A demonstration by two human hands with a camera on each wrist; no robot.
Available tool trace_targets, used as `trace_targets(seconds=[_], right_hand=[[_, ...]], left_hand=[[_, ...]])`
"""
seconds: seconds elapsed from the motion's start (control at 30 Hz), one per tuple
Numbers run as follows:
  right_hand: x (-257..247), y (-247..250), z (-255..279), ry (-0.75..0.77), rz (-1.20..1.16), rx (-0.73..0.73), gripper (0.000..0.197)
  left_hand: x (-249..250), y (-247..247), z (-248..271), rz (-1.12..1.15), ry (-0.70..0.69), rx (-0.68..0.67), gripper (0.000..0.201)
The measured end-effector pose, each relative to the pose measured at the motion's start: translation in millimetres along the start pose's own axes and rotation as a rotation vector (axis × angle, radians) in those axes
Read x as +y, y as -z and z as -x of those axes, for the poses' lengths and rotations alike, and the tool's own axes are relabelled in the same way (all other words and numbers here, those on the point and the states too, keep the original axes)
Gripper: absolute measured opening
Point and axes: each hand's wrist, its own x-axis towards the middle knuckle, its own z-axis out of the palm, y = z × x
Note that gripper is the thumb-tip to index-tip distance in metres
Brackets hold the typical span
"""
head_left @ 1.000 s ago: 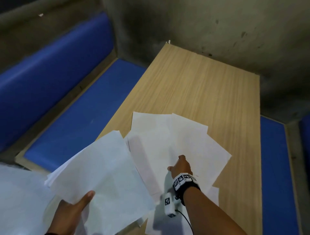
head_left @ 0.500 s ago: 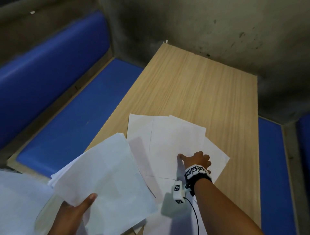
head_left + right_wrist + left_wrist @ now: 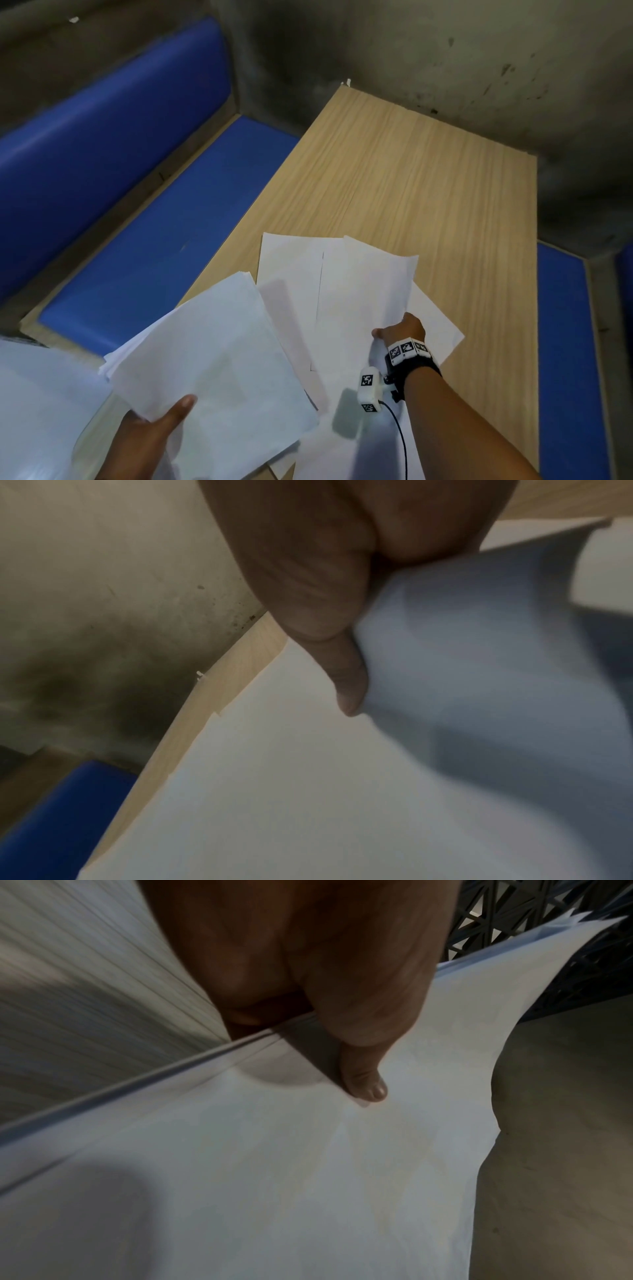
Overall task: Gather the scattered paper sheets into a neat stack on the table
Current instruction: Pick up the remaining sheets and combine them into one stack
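Left hand (image 3: 144,442) gripping bundle (image 3: 212,370), right hand (image 3: 399,330) pinching sheet (image 3: 363,301): likely crease or slip off bench (image 3: 428,192).

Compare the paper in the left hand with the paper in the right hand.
The left hand holds a thick bundle of several sheets, raised off the table over its left edge; the right hand pinches a single sheet that curls up from the spread. The bundle lies fairly flat; the single sheet is bent near the fingers. Both are plain white.
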Motion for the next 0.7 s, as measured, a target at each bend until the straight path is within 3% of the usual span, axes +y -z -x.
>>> trace_targets(seconds=[0.2, 0.57, 0.7], right_hand=[[21.8, 26.9, 12.0, 0.112, -0.263, -0.141, 0.038], [108.4, 87.6, 59.8, 0.074, -0.685, -0.001, 0.042], [129.6, 93.1, 84.6, 0.080, -0.743, 0.054, 0.047]], left_hand=[[-9.1, -0.7, -7.5, 0.009, -0.015, -0.001, 0.078], [-24.1, -1.7, -28.0, 0.070, -0.028, -0.026, 0.039], [-38.3, -22.4, -35.5, 0.130, 0.007, -0.130, 0.029]])
